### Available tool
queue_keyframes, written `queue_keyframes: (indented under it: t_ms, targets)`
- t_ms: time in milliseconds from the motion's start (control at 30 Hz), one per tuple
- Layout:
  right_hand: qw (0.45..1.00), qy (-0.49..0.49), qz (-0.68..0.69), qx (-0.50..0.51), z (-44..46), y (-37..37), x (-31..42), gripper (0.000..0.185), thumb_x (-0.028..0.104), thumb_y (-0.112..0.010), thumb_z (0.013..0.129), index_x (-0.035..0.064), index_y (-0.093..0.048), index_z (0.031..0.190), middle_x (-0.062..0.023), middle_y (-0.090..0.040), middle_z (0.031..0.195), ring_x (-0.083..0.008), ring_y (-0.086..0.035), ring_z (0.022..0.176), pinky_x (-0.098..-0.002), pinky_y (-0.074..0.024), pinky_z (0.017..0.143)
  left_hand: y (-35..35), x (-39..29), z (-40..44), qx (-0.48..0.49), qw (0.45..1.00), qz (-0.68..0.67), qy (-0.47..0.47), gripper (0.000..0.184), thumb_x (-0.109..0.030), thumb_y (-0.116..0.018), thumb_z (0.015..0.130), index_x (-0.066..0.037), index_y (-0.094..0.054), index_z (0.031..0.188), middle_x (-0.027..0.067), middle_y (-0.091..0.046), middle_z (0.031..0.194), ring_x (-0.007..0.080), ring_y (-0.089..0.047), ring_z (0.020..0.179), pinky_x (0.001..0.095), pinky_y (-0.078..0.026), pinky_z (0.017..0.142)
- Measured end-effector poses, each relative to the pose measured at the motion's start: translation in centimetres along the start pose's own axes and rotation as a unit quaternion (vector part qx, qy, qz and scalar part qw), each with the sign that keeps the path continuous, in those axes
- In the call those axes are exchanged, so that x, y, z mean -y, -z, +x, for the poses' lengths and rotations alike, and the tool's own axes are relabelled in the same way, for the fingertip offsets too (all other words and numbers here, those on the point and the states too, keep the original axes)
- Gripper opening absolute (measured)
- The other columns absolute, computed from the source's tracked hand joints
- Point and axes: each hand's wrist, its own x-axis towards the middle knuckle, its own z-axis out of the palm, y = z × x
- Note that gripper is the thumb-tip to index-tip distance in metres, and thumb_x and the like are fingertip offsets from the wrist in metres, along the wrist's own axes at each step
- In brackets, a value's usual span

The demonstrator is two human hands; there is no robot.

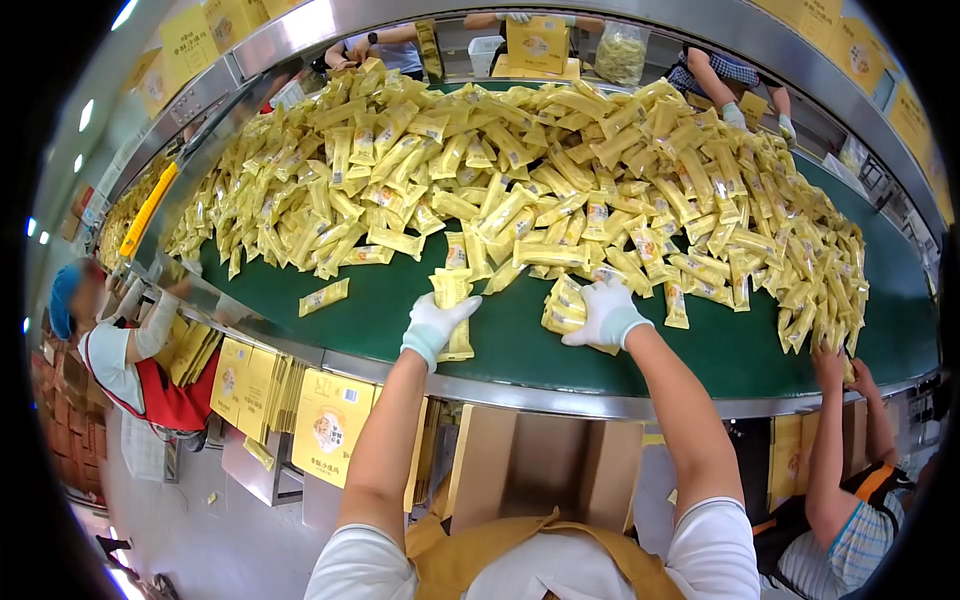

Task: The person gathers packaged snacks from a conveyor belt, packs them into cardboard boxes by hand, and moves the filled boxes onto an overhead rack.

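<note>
On the green belt (380,322), packets (508,208) lie heaped beyond the left hand (434,328) and right hand (606,316), whose fingers close around small bunches, from which outer ones could slip if gripped unevenly.

The gloved left hand (436,325) grips several yellow packets (452,288) by the near side of a large heap (500,190) on the green surface (380,312); the gloved right hand (605,312) — near it — grips a second bundle (563,305). One lone packet (323,298) lies left of the hands, apart from the heap. Below the metal rim (560,405) stands an open carton (615,470), with printed yellow cartons (330,425) to its left and, farther left, a co-worker (125,350) in a red apron (187,398).
</note>
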Motion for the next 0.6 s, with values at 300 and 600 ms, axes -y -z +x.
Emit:
queue_keyframes:
  t_ms: [300, 600]
  targets:
    - [0.997, 0.001, 0.062, -0.051, -7.9, -2.7, -1.5, 0.092, 0.053, -0.081, 0.063, 0.0019, -0.053, 0.134, -0.0225, -0.052, 0.124, -0.0377, -0.055, 0.108, -0.0429, -0.0469, 0.096, -5.1, -4.7, -3.8, 0.079, 0.873, 0.481, -0.003, 0.108, -0.066, -0.082, 0.061, -0.007, -0.045, 0.144, 0.0239, -0.039, 0.151, 0.0357, -0.048, 0.133, 0.0465, -0.040, 0.109]
    - [0.997, -0.047, 0.006, -0.063, -9.2, -4.1, -0.7, 0.119, 0.057, -0.078, 0.067, 0.0034, -0.020, 0.156, -0.0216, -0.054, 0.121, -0.0365, -0.056, 0.106, -0.0441, -0.0463, 0.094, -5.6, -2.3, -5.9, 0.055, 0.827, 0.544, -0.131, 0.111, -0.065, -0.081, 0.065, -0.019, -0.033, 0.154, 0.0222, -0.047, 0.141, 0.0352, -0.049, 0.129, 0.0442, -0.040, 0.103]
